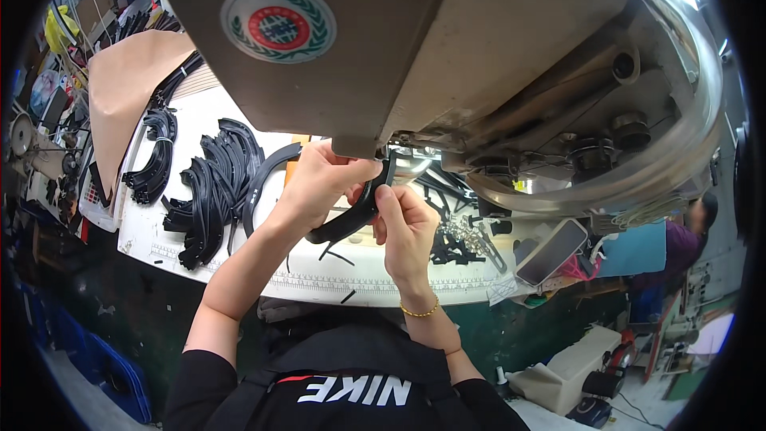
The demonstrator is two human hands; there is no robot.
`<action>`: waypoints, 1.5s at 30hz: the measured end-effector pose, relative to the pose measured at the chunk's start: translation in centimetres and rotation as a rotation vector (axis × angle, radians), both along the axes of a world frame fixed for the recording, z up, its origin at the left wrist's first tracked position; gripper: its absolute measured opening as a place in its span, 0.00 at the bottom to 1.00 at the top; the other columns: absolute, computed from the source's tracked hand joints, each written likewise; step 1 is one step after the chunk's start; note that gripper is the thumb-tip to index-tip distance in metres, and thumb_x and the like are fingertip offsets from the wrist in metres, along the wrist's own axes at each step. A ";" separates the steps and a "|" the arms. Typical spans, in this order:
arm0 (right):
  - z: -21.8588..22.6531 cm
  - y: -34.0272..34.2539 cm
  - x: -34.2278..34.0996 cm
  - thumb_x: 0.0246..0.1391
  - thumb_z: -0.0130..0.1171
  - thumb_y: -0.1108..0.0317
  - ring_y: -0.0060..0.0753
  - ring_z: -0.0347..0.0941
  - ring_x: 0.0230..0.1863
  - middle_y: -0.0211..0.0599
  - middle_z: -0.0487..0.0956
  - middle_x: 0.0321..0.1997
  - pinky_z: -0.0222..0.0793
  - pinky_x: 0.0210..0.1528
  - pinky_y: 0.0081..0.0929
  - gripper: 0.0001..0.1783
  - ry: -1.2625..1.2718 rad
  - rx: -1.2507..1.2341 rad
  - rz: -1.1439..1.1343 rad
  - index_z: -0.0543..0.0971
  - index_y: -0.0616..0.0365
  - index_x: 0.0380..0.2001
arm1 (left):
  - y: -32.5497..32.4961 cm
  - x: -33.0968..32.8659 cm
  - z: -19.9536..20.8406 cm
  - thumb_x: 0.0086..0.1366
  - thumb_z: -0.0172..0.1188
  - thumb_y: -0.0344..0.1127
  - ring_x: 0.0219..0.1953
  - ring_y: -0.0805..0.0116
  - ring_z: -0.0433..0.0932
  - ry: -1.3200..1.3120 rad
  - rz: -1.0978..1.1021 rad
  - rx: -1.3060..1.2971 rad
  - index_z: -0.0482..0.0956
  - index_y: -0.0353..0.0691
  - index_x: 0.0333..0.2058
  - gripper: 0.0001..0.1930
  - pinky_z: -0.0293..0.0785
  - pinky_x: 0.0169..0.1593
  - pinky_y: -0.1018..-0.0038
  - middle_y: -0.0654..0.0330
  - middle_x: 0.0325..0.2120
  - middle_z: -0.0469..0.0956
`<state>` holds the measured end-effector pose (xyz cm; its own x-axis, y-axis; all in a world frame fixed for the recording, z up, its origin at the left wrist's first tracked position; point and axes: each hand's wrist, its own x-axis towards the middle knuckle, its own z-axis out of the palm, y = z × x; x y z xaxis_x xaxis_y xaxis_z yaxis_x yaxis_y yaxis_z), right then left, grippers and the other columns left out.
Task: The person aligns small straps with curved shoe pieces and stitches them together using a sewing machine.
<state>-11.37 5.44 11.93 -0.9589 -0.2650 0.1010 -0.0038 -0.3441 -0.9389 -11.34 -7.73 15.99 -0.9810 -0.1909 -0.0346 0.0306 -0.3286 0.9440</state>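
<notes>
Both of my hands hold one curved black strip (345, 226), its upper end close under the head of a large grey machine (319, 104). My left hand (323, 183) pinches the strip near that end, fingers closed. Lower down, my right hand (407, 227) grips it between thumb and fingers. To the left of my left hand, another curved black strip (259, 183) lies on the white table (319, 279). A heap of similar black strips (211, 191) lies further left. The strip's very tip is partly hidden by my fingers and the machine.
A tied bundle of black strips (159, 152) lies at the table's left, near brown paper (136, 72). Right of my hands are small black offcuts (455, 247), metal bits (477, 238) and a phone (550, 251). Another person's purple sleeve (680, 243) shows at far right.
</notes>
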 end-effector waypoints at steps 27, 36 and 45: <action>-2.3 -0.3 -0.7 0.55 0.56 0.69 0.14 0.59 0.13 0.26 0.69 0.14 0.55 0.16 0.13 0.08 -0.085 -0.212 0.006 0.74 0.63 0.25 | 0.2 4.1 -2.1 0.48 0.65 0.28 0.24 0.65 0.76 0.525 0.332 -0.891 0.79 0.36 0.28 0.07 0.72 0.27 0.74 0.59 0.23 0.75; -0.1 -1.4 0.4 0.53 0.57 0.73 0.08 0.62 0.18 0.23 0.74 0.20 0.53 0.18 0.07 0.05 0.074 0.077 -0.221 0.78 0.64 0.26 | 0.7 3.1 -2.3 0.45 0.62 0.23 0.22 0.70 0.74 0.540 0.510 -0.850 0.76 0.37 0.21 0.04 0.69 0.24 0.76 0.61 0.20 0.75; -1.3 2.3 -2.3 0.52 0.58 0.69 0.08 0.62 0.16 0.27 0.78 0.22 0.57 0.17 0.08 0.07 0.034 0.193 0.025 0.80 0.62 0.29 | 1.4 2.1 -2.5 0.46 0.61 0.20 0.24 0.70 0.75 0.549 0.633 -0.925 0.75 0.35 0.24 0.06 0.69 0.24 0.78 0.60 0.24 0.76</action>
